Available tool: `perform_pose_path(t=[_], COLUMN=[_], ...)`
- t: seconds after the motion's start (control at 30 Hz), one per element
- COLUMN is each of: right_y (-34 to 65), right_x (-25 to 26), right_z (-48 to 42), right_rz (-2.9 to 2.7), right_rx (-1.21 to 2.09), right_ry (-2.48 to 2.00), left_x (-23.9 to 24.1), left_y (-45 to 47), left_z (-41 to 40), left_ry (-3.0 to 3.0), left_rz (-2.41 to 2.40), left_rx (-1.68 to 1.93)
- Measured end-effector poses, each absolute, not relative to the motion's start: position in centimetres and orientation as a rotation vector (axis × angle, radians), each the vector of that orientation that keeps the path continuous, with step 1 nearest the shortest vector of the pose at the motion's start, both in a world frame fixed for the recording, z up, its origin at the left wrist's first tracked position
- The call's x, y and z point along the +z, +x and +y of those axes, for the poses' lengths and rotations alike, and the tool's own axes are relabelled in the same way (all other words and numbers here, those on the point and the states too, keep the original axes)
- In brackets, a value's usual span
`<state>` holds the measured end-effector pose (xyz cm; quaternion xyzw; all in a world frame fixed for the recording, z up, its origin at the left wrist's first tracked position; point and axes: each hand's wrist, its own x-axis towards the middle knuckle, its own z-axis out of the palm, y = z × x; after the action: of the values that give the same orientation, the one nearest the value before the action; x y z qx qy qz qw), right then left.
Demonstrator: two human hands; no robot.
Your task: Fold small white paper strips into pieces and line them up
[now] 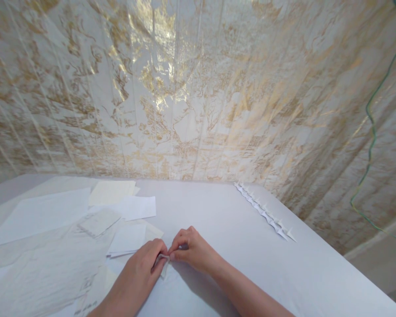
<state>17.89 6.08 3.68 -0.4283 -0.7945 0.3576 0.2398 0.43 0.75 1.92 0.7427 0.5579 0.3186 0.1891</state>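
Near the front middle of the table, a small folded piece of white paper (165, 267) is held between my two hands. My left hand (144, 267) is closed around its left side, the fingers curled over it. With thumb and forefinger, my right hand (192, 250) pinches the paper's right tip. The fingers hide much of the paper, so its full shape cannot be made out. Just beyond my left hand lies a small stack of white paper squares (128, 240).
Loose paper sheets (46, 211) cover the left side of the white table (198, 207). Two rows of small folded paper pieces (264, 211) line the right edge. A gold-patterned covering (185, 97) rises behind. A green cord (371, 132) hangs at right.
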Motion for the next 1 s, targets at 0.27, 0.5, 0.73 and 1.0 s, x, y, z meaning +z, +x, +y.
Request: perform_pose_path(t=[0.27,0.5,0.73,1.0], right_y=[17.4,16.4,15.5,15.5], right_x=[3.5,3.8,4.0,4.2], right_z=[5.9,5.4,6.3,6.0], right_rz=[-2.191,-2.239,-2.331,-2.353], right_rx=[0.920,0.827,0.794,0.768], right_ry=[-1.272,-1.363,-1.363,-1.334], left_x=[1.6,2.7,3.4,2.8], left_y=[-0.1,0.1,0.1,-0.3], left_z=[0.6,0.4,0.5,0.4], left_ry=[2.016,1.904,1.836,1.814], left_rz=[1.523,1.486,1.454,1.425], left_rx=[0.883,0.927,0.977,0.977])
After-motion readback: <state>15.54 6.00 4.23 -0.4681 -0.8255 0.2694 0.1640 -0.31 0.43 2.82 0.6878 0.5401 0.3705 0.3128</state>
